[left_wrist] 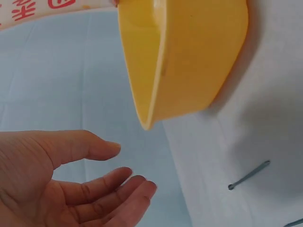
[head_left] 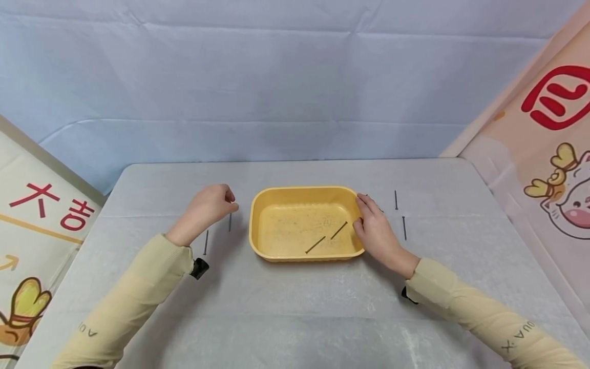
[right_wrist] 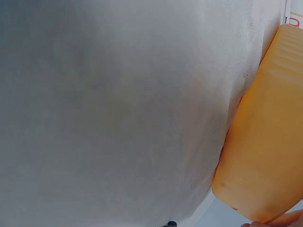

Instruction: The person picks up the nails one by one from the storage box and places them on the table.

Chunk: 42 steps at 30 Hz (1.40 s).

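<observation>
A yellow plastic basin sits mid-table with two long dark screws lying on its floor. My right hand grips the basin's right rim, thumb on the inner side and fingers over the edge; the right wrist view catches only its fingertips by the outer wall. A thin dark thing shows along those fingers; whether they hold it is unclear. To the left of the basin, my left hand hovers near a screw. In the left wrist view its thumb and fingers are apart, holding nothing.
Another screw lies under the left wrist. Two more, one farther back and one nearer, lie right of the basin. A pale cloth covers the table; a pale blue backdrop stands behind it, with printed panels at both sides.
</observation>
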Available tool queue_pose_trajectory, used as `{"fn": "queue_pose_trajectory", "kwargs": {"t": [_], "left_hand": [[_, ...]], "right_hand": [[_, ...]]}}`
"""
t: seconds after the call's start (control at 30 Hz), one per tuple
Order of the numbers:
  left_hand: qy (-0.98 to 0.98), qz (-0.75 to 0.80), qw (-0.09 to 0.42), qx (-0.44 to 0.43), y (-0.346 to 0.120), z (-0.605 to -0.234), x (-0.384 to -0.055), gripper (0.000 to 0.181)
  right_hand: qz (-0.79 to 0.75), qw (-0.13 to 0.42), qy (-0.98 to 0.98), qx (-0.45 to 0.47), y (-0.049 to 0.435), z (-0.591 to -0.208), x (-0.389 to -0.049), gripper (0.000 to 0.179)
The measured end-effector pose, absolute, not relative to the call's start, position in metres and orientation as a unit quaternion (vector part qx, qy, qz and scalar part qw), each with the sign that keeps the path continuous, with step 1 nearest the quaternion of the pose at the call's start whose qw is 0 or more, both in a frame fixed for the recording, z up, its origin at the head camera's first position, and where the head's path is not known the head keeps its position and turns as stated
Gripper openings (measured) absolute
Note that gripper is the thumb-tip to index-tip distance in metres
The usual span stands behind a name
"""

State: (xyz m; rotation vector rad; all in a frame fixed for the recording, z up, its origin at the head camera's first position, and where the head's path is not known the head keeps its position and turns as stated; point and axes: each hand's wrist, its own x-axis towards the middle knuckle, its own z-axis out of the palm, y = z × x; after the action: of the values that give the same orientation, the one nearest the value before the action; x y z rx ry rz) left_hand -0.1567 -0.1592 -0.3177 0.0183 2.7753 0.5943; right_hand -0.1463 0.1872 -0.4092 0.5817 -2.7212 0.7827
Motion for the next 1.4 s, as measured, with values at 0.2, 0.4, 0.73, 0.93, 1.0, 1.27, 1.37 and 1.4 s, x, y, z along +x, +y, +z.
{"fn": "queue_pose_trajectory", "kwargs": {"t": [0.2, 0.4, 0.73, 0.93, 1.0, 1.27, 1.37, 1.4], "left_hand": [[0.971, 0.197, 0.132, 0.032, -0.149, -0.312, -0.16, 0.025], [0.973, 0.187, 0.124, 0.049, -0.138, -0.308, -0.163, 0.025], [0.976, 0.165, 0.128, 0.065, -0.118, -0.301, -0.167, 0.026], [0.977, 0.159, 0.12, 0.078, -0.109, -0.299, -0.169, 0.025], [0.976, 0.162, 0.117, 0.084, -0.106, -0.297, -0.168, 0.024], [0.976, 0.153, 0.112, 0.108, -0.098, -0.29, -0.172, 0.024], [0.976, 0.145, 0.109, 0.122, -0.095, -0.29, -0.175, 0.024], [0.976, 0.141, 0.109, 0.127, -0.094, -0.29, -0.176, 0.024]], "right_hand": [[0.267, 0.126, -0.934, 0.199, 0.187, -0.409, -0.146, 0.047], [0.268, 0.123, -0.935, 0.199, 0.187, -0.409, -0.147, 0.046], [0.267, 0.126, -0.934, 0.2, 0.187, -0.409, -0.146, 0.046], [0.267, 0.12, -0.936, 0.198, 0.187, -0.409, -0.146, 0.047], [0.268, 0.116, -0.936, 0.196, 0.187, -0.409, -0.146, 0.047], [0.268, 0.118, -0.935, 0.198, 0.187, -0.41, -0.146, 0.047], [0.268, 0.12, -0.935, 0.199, 0.188, -0.41, -0.146, 0.047], [0.268, 0.121, -0.935, 0.199, 0.188, -0.409, -0.146, 0.047]]}}
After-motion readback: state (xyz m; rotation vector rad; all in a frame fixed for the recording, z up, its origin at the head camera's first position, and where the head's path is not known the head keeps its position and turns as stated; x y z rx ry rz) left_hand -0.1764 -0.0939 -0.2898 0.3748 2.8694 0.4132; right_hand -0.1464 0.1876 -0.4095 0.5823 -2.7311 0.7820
